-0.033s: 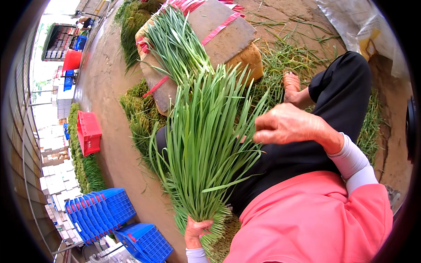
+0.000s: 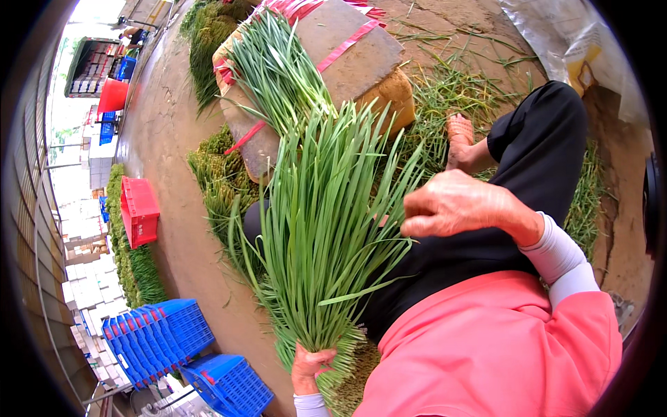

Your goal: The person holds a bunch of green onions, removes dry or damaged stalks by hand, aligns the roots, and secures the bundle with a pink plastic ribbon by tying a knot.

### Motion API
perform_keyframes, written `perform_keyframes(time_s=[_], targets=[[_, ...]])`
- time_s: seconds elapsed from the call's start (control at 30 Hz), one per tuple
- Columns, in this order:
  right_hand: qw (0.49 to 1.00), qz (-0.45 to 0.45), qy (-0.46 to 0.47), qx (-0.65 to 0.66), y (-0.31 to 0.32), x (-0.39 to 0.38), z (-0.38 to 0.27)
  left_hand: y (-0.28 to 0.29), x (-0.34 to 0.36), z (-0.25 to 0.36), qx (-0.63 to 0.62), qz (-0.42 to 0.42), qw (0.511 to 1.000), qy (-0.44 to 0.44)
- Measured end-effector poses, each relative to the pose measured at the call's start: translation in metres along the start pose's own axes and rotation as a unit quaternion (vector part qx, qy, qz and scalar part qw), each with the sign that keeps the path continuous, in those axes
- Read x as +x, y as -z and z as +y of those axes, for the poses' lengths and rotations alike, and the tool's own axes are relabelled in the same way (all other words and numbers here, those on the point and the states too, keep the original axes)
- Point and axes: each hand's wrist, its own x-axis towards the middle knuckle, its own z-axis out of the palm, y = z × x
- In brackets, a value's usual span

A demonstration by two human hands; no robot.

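Note:
My left hand (image 2: 313,366) is wrapped round the lower end of a big bunch of long, flat green garlic chives (image 2: 323,243). The leaves fan out away from me. Beside the right edge of this fan, my right hand (image 2: 462,206) is held above my black-trousered leg with its fingers curled in. Whatever those fingers may pinch is hidden. A smaller pile of chives (image 2: 278,69) rests on a worn board (image 2: 358,45) with red ribbon strips (image 2: 351,45) across it. More bundled chives (image 2: 351,372) lie under and beside my left hand.
Chive bundles (image 2: 215,170) stand on the floor left of the board. Loose leaf scraps (image 2: 451,90) litter the ground near my foot. Blue crates (image 2: 160,337) are stacked at the lower left, with a red crate (image 2: 140,208) farther off. Clear plastic sheeting (image 2: 570,35) lies at the upper right.
My right hand has dropped slightly toward me, fingers still curled. The left hand keeps its grip on the chives, which stay in place.

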Motion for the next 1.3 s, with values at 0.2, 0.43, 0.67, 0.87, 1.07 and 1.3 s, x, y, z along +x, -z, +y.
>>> perform_keyframes(time_s=[0.2, 0.43, 0.67, 0.87, 1.07, 1.3], targets=[[0.998, 0.029, 0.047, 0.039, -0.027, 0.002, 0.003, 0.0, 0.004, 0.004, -0.017, -0.027, 0.999, -0.011], [0.932, 0.151, -0.119, 0.308, -0.016, 0.012, 0.037, 0.002, 0.008, -0.007, -0.031, -0.028, 0.999, -0.018], [0.91, 0.412, -0.017, -0.034, 0.007, 0.02, 0.046, 0.018, 0.016, -0.02, -0.034, -0.069, 0.997, -0.025], [0.9, 0.435, -0.009, -0.037, 0.029, 0.031, 0.031, 0.011, 0.018, -0.008, -0.04, -0.082, 0.995, -0.033], [0.918, 0.392, -0.045, -0.034, 0.049, 0.043, 0.017, 0.022, 0.009, -0.009, -0.02, -0.08, 0.997, 0.004], [0.918, 0.382, 0.108, -0.011, 0.032, 0.061, 0.016, 0.022, 0.007, -0.015, -0.022, -0.051, 0.997, 0.047]])
